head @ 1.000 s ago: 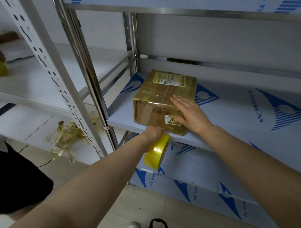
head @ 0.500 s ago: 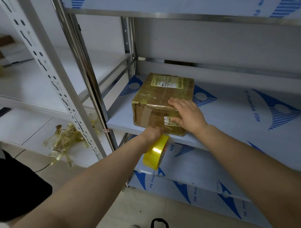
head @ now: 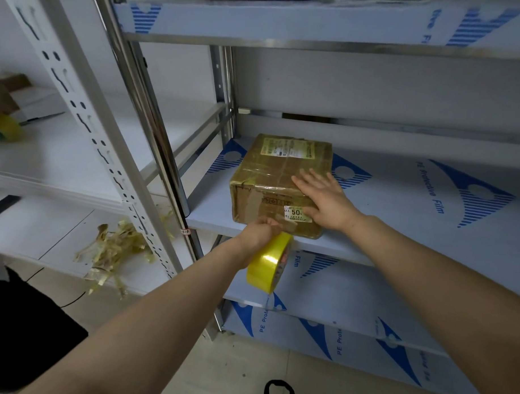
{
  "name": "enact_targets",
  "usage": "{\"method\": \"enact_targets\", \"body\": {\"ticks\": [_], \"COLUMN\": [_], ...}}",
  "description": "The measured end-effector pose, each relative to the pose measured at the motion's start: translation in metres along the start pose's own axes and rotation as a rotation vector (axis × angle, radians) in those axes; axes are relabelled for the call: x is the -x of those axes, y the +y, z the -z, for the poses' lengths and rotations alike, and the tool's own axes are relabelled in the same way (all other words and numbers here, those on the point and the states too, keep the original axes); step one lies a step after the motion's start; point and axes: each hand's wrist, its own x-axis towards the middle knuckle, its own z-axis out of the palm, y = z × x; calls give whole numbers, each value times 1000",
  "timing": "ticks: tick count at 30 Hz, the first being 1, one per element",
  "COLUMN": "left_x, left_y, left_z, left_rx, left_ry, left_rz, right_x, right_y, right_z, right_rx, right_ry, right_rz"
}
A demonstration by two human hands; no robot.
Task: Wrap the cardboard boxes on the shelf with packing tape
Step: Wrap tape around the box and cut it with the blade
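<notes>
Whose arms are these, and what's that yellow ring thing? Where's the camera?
No machine here. The camera sits on a person's head, looking down, so you see their own arms. A brown cardboard box, shiny with tape, sits on the blue-and-white metal shelf. The right hand lies flat on the box, probably steadying it. The left hand grips a yellow roll of packing tape at the box's lower front edge. Some crumpled tape scraps lie on the lower white shelf to the left.
</notes>
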Motion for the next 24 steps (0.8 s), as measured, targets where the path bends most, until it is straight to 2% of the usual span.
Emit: {"method": "enact_targets", "body": {"ticks": [3, 4, 7, 9, 11, 14, 16, 18, 19, 20, 23, 24], "left_x": [5, 7, 13, 17, 19, 25, 27, 30, 33, 34, 20, 11], "left_y": [1, 1, 5, 10, 13, 15, 17, 19, 20, 22, 21, 22], "left_z": [4, 6, 8, 7, 6, 3, 3, 10, 15, 24, 55, 64], "left_rx": [1, 5, 22, 53, 82, 187, 281, 216, 137, 54, -156, -200], "left_ry": [-27, -32, -56, -74, -114, -188, -275, -326, -289, -175, 371, 500], "left_rz": [-28, -39, -60, -73, -83, -86, -61, -46, -61, -103, -303, -332], "right_x": [23, 28, 35, 39, 42, 43, 46, 50, 52, 54, 55, 54], "right_y": [-23, -31, -50, -52, -54, -58, -65, -66, -66, -64, -54, -50], "right_z": [7, 10, 12, 9, 1, -15, -19, -22, -22, -20, -10, -6], "right_rx": [-231, -282, -486, -826, -1018, -909, -842, -909, -967, -1002, -1001, -1001], "right_ry": [402, 400, 1, -107, 27, 296, 410, 492, 526, 560, 599, 577], "right_rz": [-50, -103, -414, -568, -583, -549, -539, -550, -551, -542, -501, -497]}}
